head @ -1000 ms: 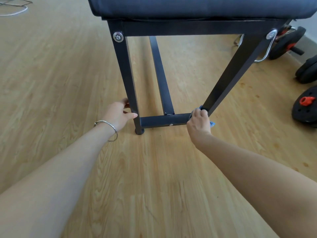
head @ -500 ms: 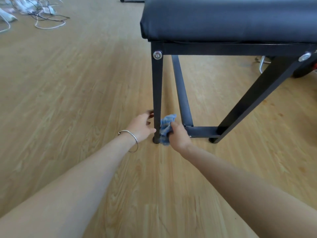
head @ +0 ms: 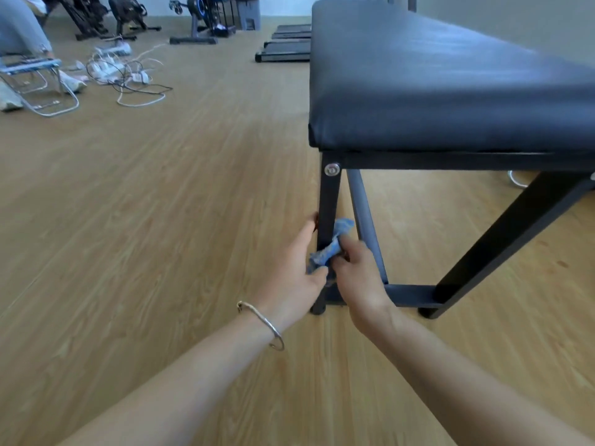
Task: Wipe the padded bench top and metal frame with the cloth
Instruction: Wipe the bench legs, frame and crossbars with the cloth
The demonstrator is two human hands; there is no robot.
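Step in hand: we're down at the frame now, working the near upright leg (head: 328,204) of the bench, centre of the frame.
Cloth: the blue cloth (head: 328,249) is bunched and wrapped against that leg, low down, just above the foot.
Right hand: the right hand (head: 360,278) is closed on the cloth, pinching it to the leg's inner side, likely so the fabric hugs the tube rather than skimming one face.
Left hand: the left hand (head: 297,268) sits on the leg's outer side, thumb touching the cloth's lower end; whether it grips the cloth or only steadies the leg, I cannot tell.
Hands together: close, nearly touching, one either side of the leg.
Padded top: the padded bench top (head: 450,85) fills the upper right, nothing on it.
Frame left to do, as I judge it: the bottom crossbar (head: 412,296) and the slanted leg (head: 515,233) at right.
Watch for: cables (head: 128,78) lie upper left, well apart from the work.
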